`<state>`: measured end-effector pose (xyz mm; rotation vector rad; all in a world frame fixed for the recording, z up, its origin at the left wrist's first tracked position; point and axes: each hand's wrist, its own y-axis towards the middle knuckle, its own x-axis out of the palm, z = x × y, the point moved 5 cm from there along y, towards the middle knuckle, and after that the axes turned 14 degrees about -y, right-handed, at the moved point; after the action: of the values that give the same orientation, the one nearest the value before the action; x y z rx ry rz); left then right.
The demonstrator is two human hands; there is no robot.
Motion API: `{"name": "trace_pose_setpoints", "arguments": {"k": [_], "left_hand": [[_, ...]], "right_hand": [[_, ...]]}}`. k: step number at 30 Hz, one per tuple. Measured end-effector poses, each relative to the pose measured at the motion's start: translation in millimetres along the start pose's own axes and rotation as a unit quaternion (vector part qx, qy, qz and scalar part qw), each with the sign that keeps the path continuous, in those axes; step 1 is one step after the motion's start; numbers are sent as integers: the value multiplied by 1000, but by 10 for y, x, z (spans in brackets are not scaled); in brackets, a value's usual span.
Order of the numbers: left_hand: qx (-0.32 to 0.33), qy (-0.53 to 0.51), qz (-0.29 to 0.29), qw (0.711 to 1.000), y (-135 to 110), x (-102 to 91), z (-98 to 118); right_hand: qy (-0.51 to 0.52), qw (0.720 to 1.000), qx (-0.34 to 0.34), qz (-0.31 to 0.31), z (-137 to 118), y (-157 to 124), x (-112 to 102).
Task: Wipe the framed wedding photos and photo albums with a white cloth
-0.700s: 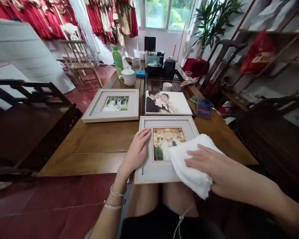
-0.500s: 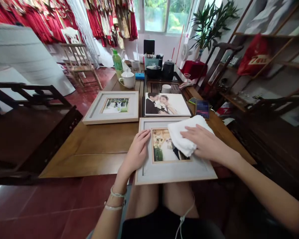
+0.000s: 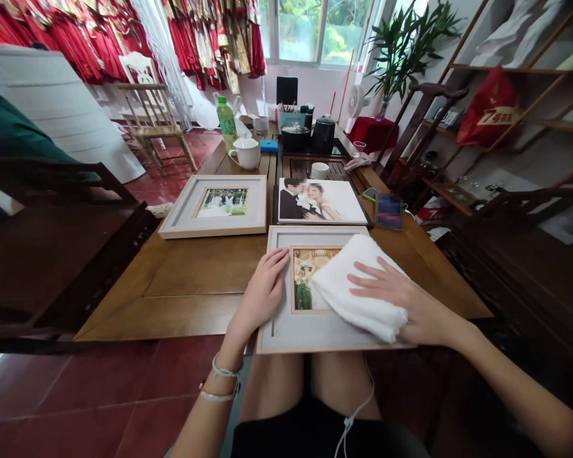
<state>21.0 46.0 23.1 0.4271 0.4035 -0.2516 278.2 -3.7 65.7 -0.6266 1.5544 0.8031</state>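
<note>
One cloth [image 3: 334, 280] lies flat under the right hand [image 3: 386, 289], fingers spread apart, covering part of the frame's [image 3: 291, 334] right side at the tabletop's [image 3: 191, 273] near edge. Left hand [image 3: 263, 289], on the opposite edge, is farther from it. I see its thumb hidden: cannot tell if clamped. Photo's [image 3: 302, 277] right part hidden.

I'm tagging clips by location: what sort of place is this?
Probably a wedding-dress or photo studio: red and gold fabric garments hang at the back, and a large rectangular print of a couple in wedding clothes lies beyond the nearest pale wooden picture frame.
</note>
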Motion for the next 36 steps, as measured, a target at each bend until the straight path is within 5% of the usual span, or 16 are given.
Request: {"name": "trace_pose_setpoints", "arguments": {"k": [4,13,21,25,31,36], "left_hand": [[0,-4,8,1000,27,-20,22],[24,-105,-10,994,98,-96,138],[31,-78,-24,996,100,-53,75],[25,-56,-20,998,87,-36,62],[23,-31,-21,999,75,-36,57],[25,-33,-26,999,78,-45,28]], "right_hand": [[-25,1000,10,-10,-131,-74,23],[-59,996,21,61,83,56,136],[-122,987,90,61,210,286,107],[-108,988,99,47,29,358,51],[-22,999,23,-29,-543,212,-75],[-38,997,53,-32,-481,163,-124]]}}
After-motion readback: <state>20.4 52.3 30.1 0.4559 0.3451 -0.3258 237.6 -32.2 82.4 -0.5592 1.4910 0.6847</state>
